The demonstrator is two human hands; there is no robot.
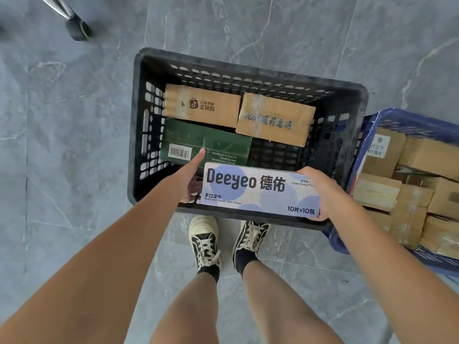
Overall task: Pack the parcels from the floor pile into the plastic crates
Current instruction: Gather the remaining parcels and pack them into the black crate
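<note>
While wipes box [260, 191] hangs over black crate [139, 115], near rim: left hand [192, 180] and right hand [320, 192] clasp its ends, left forefinger straight. Green box [206, 142], two cartons beyond grip. Risk: box catches rim, tips; gap ahead narrow.

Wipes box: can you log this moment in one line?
Stage: packing | wipes box held by left hand and right hand over black crate | three parcels inside
</note>
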